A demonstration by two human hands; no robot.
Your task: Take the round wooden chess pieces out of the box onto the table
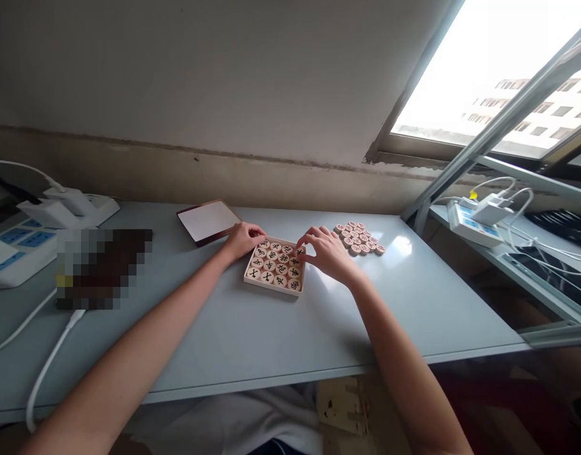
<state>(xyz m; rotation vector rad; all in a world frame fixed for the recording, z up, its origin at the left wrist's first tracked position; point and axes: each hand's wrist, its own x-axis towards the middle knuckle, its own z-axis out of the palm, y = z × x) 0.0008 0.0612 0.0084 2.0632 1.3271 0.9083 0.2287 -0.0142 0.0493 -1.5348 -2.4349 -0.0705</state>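
A shallow light-coloured box (274, 290) lies on the desk, filled with rows of round wooden Chinese chess pieces (281, 268) with black characters. At its back left corner is my left hand (245, 240), with bent fingers closed on the rim. Over the right side of the box, my right hand (330, 253) has its thumb and forefinger on either side of a Chinese chess piece (299, 251) in the back right corner; its other fingers are partly raised. Just beyond my right hand, a cluster of pieces with red characters (359, 238) lies flat on the desk.
A lid with a white inside (209, 221) lies behind my left hand. At left are a power strip (34, 239), a white cable (53, 354) and a pixelated dark object (103, 268). A metal frame (442, 170) and another power strip (475, 218) stand at right. The grey desk (214, 341) meets the wall.
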